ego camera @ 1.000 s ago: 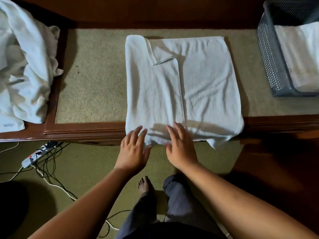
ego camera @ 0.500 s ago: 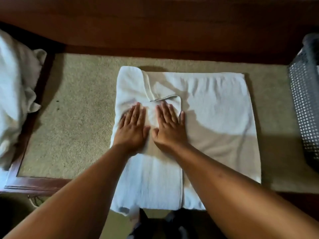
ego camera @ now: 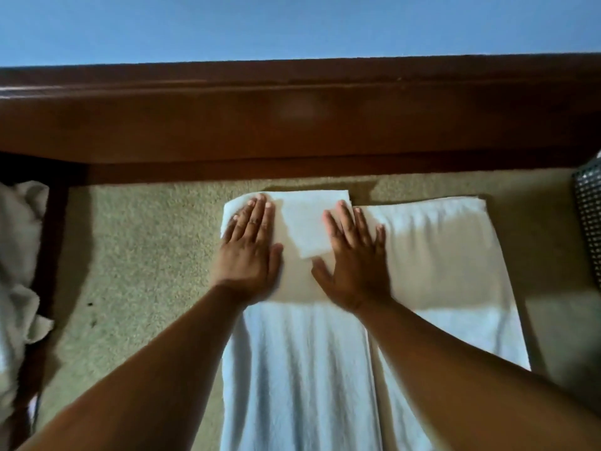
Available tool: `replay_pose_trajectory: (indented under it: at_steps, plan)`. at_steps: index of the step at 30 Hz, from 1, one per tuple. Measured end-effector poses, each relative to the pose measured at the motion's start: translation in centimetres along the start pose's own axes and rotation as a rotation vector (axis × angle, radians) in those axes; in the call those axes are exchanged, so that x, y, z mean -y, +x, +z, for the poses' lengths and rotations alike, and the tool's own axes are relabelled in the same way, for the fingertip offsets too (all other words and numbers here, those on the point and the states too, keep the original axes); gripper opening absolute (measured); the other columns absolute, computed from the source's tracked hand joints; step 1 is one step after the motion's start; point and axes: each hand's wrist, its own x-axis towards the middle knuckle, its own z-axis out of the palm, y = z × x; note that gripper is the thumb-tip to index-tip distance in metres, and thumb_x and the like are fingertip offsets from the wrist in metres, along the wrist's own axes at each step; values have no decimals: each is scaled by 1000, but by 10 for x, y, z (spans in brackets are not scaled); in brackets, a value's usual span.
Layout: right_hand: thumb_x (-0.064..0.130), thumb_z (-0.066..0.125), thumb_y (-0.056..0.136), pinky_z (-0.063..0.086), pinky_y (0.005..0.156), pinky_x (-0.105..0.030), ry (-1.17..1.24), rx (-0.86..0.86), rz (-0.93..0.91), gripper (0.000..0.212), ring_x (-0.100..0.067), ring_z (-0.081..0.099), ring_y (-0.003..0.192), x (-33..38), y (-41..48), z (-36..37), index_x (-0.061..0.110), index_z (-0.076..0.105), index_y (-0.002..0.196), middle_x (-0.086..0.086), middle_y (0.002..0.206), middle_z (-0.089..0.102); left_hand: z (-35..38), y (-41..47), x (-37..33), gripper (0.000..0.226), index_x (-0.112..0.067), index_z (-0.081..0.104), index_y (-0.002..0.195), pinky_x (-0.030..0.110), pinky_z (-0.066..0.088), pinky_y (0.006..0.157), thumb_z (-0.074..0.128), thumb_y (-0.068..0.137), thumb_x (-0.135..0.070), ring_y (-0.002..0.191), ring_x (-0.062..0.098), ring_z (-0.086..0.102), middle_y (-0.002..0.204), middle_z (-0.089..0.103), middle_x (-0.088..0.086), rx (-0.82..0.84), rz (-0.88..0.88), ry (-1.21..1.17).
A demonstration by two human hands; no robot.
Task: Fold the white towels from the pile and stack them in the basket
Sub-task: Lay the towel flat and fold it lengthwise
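A white towel (ego camera: 435, 255), partly folded lengthwise, lies flat on the carpeted table top (ego camera: 146, 255). Its left panel is folded over toward the middle. My left hand (ego camera: 248, 252) presses flat on the far left part of that folded panel, fingers straight. My right hand (ego camera: 353, 255) presses flat beside it, fingers spread, across the folded edge near the towel's far end. The pile of unfolded white towels (ego camera: 18, 271) shows at the left edge. Only a corner of the grey perforated basket (ego camera: 588, 203) is visible at the right edge.
A dark wooden rail (ego camera: 292, 125) runs along the far side of the table, with a blue wall (ego camera: 292, 24) above it. A wooden frame strip (ego camera: 52, 255) separates the carpeted top from the towel pile.
Both hands have slid away from me along the folded panel, from the near edge to its far end, flattening the turned-up corner. The camera has tilted upward and closer.
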Motion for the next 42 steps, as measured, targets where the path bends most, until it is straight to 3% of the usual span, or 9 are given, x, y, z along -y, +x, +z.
replay_pose_trajectory:
  at_steps: [13,16,18,22,24,27,31,38,42]
  plan:
    - [62,45,86,2,120,-58,0,37,20,88,-22,-3,155,4,2,-2,29,11,160,2,168,-2,-1,10,9,75,-9,17,160,37,-2,126,28,96,-48,156,24,4,168,9,11,21,87,-58]
    - [60,45,84,6,121,-56,79,101,100,89,-23,-2,155,12,-4,-9,32,6,160,0,168,-10,-2,-16,6,72,-17,14,161,38,-4,124,30,100,-51,155,21,-8,169,-3,8,-29,16,-83]
    - [53,53,84,25,117,-49,218,44,226,87,-31,22,148,18,-23,-12,26,18,159,-10,165,11,-1,-56,2,78,-21,6,162,44,3,123,37,100,-57,155,25,-7,169,-10,7,-4,-196,-181]
    - [36,73,86,40,93,-27,563,-99,486,63,-26,53,118,28,-98,-17,10,50,138,-6,125,53,6,-161,-11,94,-9,22,157,50,34,113,55,88,-64,137,36,37,151,37,17,38,-454,-470]
    - [34,73,87,36,85,-23,683,-7,588,55,-23,57,112,31,-137,-15,8,54,132,-4,116,59,3,-207,-29,85,-11,31,152,42,48,94,69,88,-51,121,32,53,132,53,12,58,-554,-672]
    - [42,71,89,39,79,-27,721,148,649,50,-27,62,106,29,-190,-8,6,58,121,-7,109,65,-5,-259,-57,52,-19,47,130,29,44,67,72,89,-40,93,24,63,99,60,-3,109,-742,-840]
    - [45,64,92,39,70,-30,681,326,626,36,-23,62,88,25,-249,-13,10,59,95,0,86,62,-2,-299,-66,37,-15,68,96,33,55,69,70,88,-51,86,20,71,85,72,-3,209,-854,-936]
    - [33,63,91,33,50,-31,541,410,544,36,-26,51,65,16,-283,-26,13,43,69,-6,65,45,0,-330,-62,28,-16,72,91,41,59,76,77,85,-43,81,22,71,85,75,3,288,-817,-939]
    - [30,66,88,39,60,-28,535,601,554,26,-22,54,68,7,-290,-27,12,51,76,-9,75,53,5,-346,-67,26,-10,69,98,32,50,65,74,89,-35,81,21,66,89,71,5,249,-806,-822]
